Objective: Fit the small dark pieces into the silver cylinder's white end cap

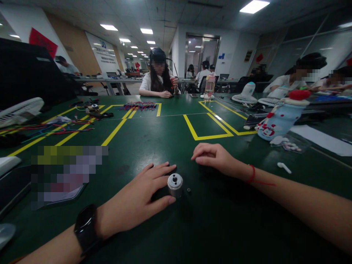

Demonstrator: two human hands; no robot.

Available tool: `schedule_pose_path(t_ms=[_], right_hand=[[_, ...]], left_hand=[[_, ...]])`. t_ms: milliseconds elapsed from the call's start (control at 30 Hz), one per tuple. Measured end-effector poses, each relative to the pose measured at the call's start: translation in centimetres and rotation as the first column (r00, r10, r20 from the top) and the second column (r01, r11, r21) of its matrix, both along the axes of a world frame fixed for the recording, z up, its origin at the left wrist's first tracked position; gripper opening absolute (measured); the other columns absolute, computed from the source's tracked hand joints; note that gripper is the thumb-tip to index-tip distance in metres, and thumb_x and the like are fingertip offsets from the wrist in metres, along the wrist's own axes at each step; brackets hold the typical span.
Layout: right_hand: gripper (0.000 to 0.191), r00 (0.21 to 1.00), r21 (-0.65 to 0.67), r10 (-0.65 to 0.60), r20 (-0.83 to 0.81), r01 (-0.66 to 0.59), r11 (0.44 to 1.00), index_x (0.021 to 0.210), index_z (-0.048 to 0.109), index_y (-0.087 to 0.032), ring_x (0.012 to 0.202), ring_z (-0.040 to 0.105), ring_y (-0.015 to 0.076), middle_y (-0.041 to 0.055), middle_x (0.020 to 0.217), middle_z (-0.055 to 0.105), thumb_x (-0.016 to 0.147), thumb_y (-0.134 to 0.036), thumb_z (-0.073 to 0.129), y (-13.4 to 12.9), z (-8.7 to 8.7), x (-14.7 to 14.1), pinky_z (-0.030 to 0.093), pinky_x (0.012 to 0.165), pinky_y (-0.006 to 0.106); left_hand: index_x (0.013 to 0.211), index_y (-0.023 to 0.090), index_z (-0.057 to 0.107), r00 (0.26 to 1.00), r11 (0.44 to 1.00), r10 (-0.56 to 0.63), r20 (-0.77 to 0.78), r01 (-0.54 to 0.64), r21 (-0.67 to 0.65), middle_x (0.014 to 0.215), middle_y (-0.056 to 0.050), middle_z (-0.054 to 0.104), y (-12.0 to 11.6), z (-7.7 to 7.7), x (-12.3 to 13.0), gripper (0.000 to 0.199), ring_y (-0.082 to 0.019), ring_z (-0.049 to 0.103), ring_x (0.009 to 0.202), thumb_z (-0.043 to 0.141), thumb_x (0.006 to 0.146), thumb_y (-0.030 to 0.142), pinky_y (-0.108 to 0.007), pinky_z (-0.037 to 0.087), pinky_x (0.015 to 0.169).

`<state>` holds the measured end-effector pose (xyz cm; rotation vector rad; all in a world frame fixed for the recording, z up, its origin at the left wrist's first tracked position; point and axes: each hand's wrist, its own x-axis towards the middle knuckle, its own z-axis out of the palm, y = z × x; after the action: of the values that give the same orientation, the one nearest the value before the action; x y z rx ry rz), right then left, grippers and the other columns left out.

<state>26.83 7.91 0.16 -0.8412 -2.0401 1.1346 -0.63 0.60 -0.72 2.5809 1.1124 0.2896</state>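
Note:
A small silver cylindrical motor point(175, 186) stands upright on the green table, with a dark centre and small holes in its top face. My left hand point(145, 189), wearing a black watch, lies palm down with its fingers spread. Its thumb and index finger touch or nearly touch the motor's left side without gripping it. Right of the motor lies a tiny dark cylindrical piece point(189, 190). Farther off, my right hand point(213, 157), with a red string bracelet, rests on the table, fingers curled and thumb close to the index finger. Anything inside those fingers is hidden.
At left lie a blurred-out flat item point(68, 172) and loose wires point(52, 128). A wire bundle point(140, 106) sits farther back. On the right are a blue bottle point(280, 121), a white earbud point(284, 167) and fans point(244, 96). A person point(158, 77) sits opposite.

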Motion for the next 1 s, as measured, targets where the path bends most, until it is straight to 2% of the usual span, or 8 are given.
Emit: schedule_pose_path(t_ms=[67, 133, 433, 567, 667, 767, 900, 1000], right_hand=[[0.019, 0.971, -0.108, -0.215, -0.106, 0.204, 0.973, 0.08, 0.069, -0.015, 0.069, 0.053, 0.0116, 0.0026, 0.079, 0.062, 0.078, -0.033, 0.069, 1.5, -0.6, 0.5, 0.043, 0.065, 0.026], [0.023, 0.93, -0.173, -0.332, -0.158, 0.305, 0.937, 0.082, 0.067, -0.014, 0.062, 0.05, 0.0097, 0.0018, 0.075, 0.06, 0.079, -0.037, 0.066, 2.8, -1.2, 1.0, 0.04, 0.059, 0.025], [0.025, 0.944, -0.149, -0.317, -0.096, 0.301, 0.942, 0.084, 0.068, -0.013, 0.063, 0.05, 0.0105, 0.001, 0.072, 0.06, 0.078, -0.038, 0.067, 2.7, -1.4, 0.7, 0.04, 0.061, 0.026], [0.021, 0.966, 0.077, -0.212, 0.15, 0.202, 0.976, 0.086, 0.07, -0.014, 0.07, 0.054, 0.0136, 0.0034, 0.079, 0.063, 0.083, -0.033, 0.063, 1.6, -0.5, 0.3, 0.041, 0.066, 0.029], [0.018, 0.932, 0.249, -0.026, 0.363, -0.07, 0.966, 0.091, 0.071, -0.018, 0.085, 0.057, 0.0163, 0.0042, 0.093, 0.064, 0.083, -0.032, 0.065, 0.4, 0.4, 0.0, 0.041, 0.08, 0.033], [0.03, 0.873, 0.254, 0.175, 0.456, -0.317, 0.914, 0.1, 0.07, -0.023, 0.103, 0.055, 0.0197, 0.0031, 0.106, 0.062, 0.074, -0.04, 0.074, -0.8, 0.9, -0.4, 0.034, 0.094, 0.038], [0.025, 0.867, 0.275, 0.221, 0.447, -0.368, 0.888, 0.093, 0.073, -0.025, 0.104, 0.055, 0.0197, 0.003, 0.108, 0.059, 0.074, -0.041, 0.075, -1.9, 0.7, -1.1, 0.035, 0.093, 0.038], [0.016, 0.934, 0.264, 0.224, 0.278, -0.299, 0.917, 0.089, 0.071, -0.02, 0.096, 0.057, 0.0158, 0.0038, 0.103, 0.059, 0.081, -0.033, 0.07, -2.6, 0.8, -1.8, 0.042, 0.088, 0.033]], left_hand=[[0.137, 0.037, 0.045, 1.0, 1.0, 0.001, -0.004, -0.001, -0.004, 0.153, 0.0, 0.033, 0.0, 0.0, -0.1, 0.043, -0.028, 0.028, 0.141, 0.052, 0.095, 0.042, -0.058, 0.015, 0.115], [0.138, 0.037, 0.044, 1.0, 1.0, 0.003, -0.007, -0.003, -0.005, 0.153, 0.001, 0.032, 0.0, 0.1, -0.1, 0.044, -0.028, 0.027, 0.141, 0.052, 0.095, 0.042, -0.058, 0.014, 0.115], [0.138, 0.037, 0.043, 1.0, 1.0, 0.005, -0.011, -0.005, -0.004, 0.153, 0.001, 0.033, -0.1, 0.3, 0.0, 0.044, -0.028, 0.028, 0.141, 0.052, 0.095, 0.042, -0.058, 0.014, 0.115], [0.137, 0.037, 0.044, 1.0, 1.0, 0.006, -0.004, -0.006, -0.009, 0.153, 0.001, 0.033, -0.1, 0.4, 0.0, 0.044, -0.028, 0.028, 0.141, 0.053, 0.094, 0.041, -0.058, 0.014, 0.115], [0.136, 0.037, 0.046, 1.0, 1.0, 0.007, 0.01, -0.007, -0.013, 0.152, 0.001, 0.035, -0.1, 0.4, 0.0, 0.043, -0.029, 0.029, 0.14, 0.053, 0.094, 0.041, -0.059, 0.015, 0.114], [0.134, 0.038, 0.047, 1.0, 1.0, 0.008, -0.003, -0.008, -0.012, 0.152, 0.002, 0.035, -0.1, 0.3, 0.0, 0.04, -0.028, 0.03, 0.14, 0.052, 0.094, 0.043, -0.059, 0.016, 0.114], [0.135, 0.038, 0.045, 0.999, 1.0, 0.011, -0.031, -0.011, 0.01, 0.152, 0.002, 0.035, -0.1, 0.1, 0.1, 0.041, -0.026, 0.029, 0.141, 0.05, 0.095, 0.044, -0.059, 0.015, 0.114], [0.135, 0.037, 0.045, 0.999, 1.0, 0.013, -0.035, -0.012, 0.018, 0.152, 0.002, 0.035, -0.1, 0.0, 0.2, 0.041, -0.026, 0.03, 0.14, 0.051, 0.095, 0.043, -0.059, 0.016, 0.114]])
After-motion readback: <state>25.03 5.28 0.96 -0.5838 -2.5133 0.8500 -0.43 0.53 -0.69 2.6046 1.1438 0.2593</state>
